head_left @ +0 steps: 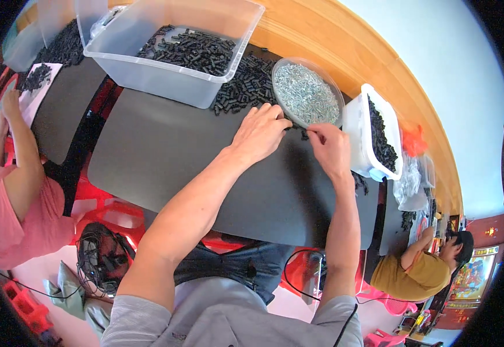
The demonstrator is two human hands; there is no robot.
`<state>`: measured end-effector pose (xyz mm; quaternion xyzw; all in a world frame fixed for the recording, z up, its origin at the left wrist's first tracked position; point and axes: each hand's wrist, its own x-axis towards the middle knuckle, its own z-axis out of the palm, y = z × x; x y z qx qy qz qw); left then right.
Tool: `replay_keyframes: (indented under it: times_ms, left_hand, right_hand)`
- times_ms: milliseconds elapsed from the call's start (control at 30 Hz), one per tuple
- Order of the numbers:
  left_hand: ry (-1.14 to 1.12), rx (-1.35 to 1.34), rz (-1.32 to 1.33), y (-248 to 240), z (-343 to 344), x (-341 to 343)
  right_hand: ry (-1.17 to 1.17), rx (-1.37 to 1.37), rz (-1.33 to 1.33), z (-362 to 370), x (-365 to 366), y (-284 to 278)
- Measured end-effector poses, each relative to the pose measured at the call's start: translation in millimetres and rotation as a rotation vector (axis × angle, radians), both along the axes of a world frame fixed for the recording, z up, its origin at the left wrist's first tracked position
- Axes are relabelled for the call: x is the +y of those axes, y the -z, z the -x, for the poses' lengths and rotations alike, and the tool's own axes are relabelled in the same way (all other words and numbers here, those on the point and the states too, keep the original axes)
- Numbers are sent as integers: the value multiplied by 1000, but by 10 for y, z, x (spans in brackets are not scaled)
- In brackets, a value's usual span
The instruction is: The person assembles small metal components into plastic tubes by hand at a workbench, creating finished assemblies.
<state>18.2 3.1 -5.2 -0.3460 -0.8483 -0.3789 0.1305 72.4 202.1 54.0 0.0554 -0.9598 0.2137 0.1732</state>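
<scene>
My left hand (262, 133) is closed, its fingers curled down at the near edge of a heap of small black plastic pieces (246, 87). Dark bits show at its fingertips, but what it grips is hidden. Just to the right, my right hand (331, 149) pinches thumb and forefinger together by the near rim of a round clear tray; anything between them is too small to name. Shiny small metal parts, apparently screws or pins (307, 92), fill that round tray (277, 99). A few loose black pieces (298, 132) lie between my hands.
A large clear bin (159, 78) of black pieces stands at the back left. Right of the tray is a white tub (368, 144) with more black pieces. The dark tabletop (165, 139) meets a wooden ledge (333, 34). People sit at left (17, 214) and right (414, 274).
</scene>
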Motion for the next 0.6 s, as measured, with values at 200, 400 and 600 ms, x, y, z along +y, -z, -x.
replay_keyframes:
  times_ms: [200, 400, 600]
  left_hand:
    - [-21, -3, -2, 41, 34, 21]
    - [8, 42, 5, 13, 5, 26]
    - [-2, 13, 0, 28, 32, 15]
  right_hand:
    - [-9, -26, -271, -99, 17, -19]
    - [-8, -56, -328, -108, 14, -46]
    - [-50, -70, -395, -89, -86, 48]
